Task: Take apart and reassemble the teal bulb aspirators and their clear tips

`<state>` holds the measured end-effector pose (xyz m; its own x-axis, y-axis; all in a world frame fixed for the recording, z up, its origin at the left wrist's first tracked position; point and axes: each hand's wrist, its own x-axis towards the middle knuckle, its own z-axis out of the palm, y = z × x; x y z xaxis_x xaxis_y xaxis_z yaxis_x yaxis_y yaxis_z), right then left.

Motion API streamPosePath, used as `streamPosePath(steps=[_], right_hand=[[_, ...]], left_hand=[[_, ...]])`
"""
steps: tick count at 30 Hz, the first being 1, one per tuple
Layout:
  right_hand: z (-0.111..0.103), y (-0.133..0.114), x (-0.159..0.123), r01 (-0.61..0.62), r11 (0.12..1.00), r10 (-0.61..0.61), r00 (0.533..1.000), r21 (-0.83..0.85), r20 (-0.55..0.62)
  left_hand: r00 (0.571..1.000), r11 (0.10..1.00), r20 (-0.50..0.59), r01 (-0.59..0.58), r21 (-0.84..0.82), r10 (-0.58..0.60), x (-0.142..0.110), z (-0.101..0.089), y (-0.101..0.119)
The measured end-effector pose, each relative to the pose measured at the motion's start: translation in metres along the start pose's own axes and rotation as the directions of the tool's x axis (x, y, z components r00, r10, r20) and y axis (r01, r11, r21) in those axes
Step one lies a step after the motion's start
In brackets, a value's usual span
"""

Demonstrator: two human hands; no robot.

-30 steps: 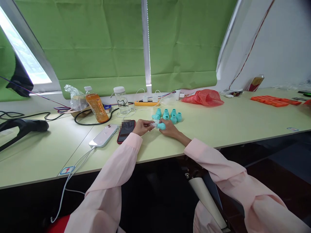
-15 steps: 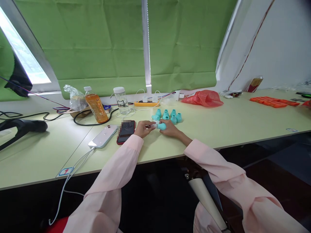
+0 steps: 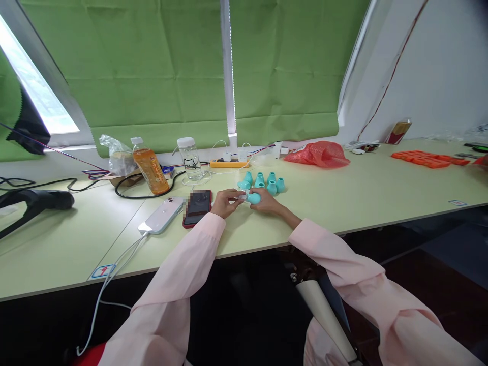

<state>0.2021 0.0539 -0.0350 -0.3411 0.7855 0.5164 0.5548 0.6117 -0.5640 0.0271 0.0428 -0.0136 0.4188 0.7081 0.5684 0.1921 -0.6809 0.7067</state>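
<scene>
A turquoise bulb-shaped piece [image 3: 253, 199] lies sideways in my right hand [image 3: 266, 201], whose fingers close round it. At its left end is a small clear plastic piece [image 3: 243, 195], pinched by the fingers of my left hand [image 3: 225, 203]. The two pieces meet between my hands, just above the table; whether they are joined I cannot tell. Just behind, several more turquoise bulb-shaped pieces [image 3: 272, 187] stand upright with their open necks up. One more turquoise piece [image 3: 244, 185] lies on its side at the left of this group.
On the pale table [image 3: 324, 203] left of my hands lie a dark phone [image 3: 198, 207] and a white phone [image 3: 161, 215] on a cable. Behind stand an orange drink bottle [image 3: 151, 170], a clear bottle [image 3: 191, 161] and a power strip [image 3: 229, 163]. Red bubble wrap [image 3: 319, 155] and orange parts [image 3: 425, 158] lie rightward.
My hands stay in nearly the same place, still holding the turquoise piece and the clear piece end to end. The view has shifted very slightly; nothing else visibly differs.
</scene>
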Motion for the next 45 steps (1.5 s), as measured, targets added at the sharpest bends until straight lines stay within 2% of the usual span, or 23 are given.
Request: streamPosePath(steps=[20,33,36,38,42,43,44,45], right_hand=[[-0.003,0.0,0.0,-0.029,0.994,0.019,0.995,0.107,0.095],[-0.005,-0.006,-0.002,-0.055,0.994,0.043,0.991,0.094,0.126],[-0.005,-0.008,0.0,-0.063,0.995,0.056,0.994,0.073,0.089],[-0.006,-0.011,0.002,-0.078,0.996,0.078,0.997,0.044,0.018],[-0.01,-0.027,0.003,-0.124,0.992,0.117,0.974,-0.024,-0.195],[-0.011,-0.033,0.002,-0.128,0.991,0.115,0.965,-0.04,-0.234],[-0.012,-0.04,0.001,-0.127,0.99,0.109,0.959,-0.055,-0.26],[-0.012,-0.048,-0.001,-0.123,0.99,0.1,0.955,-0.066,-0.278]], left_hand=[[0.998,0.994,0.052,0.028,-0.102,-0.023,0.0,0.0,-0.002],[0.997,1.0,0.072,-0.019,-0.02,0.02,0.0,0.0,-0.004],[0.999,0.999,0.035,-0.04,0.033,0.038,0.002,-0.001,-0.001],[0.998,0.995,-0.024,-0.059,0.08,0.061,0.001,-0.003,0.006],[0.969,0.973,-0.203,-0.095,0.21,0.139,-0.02,0.006,0.04],[0.948,0.937,-0.242,-0.121,0.327,0.207,-0.031,0.013,0.051],[0.938,0.899,-0.235,-0.139,0.416,0.254,-0.043,0.022,0.061],[0.957,0.877,-0.158,-0.148,0.457,0.244,-0.055,0.032,0.071]])
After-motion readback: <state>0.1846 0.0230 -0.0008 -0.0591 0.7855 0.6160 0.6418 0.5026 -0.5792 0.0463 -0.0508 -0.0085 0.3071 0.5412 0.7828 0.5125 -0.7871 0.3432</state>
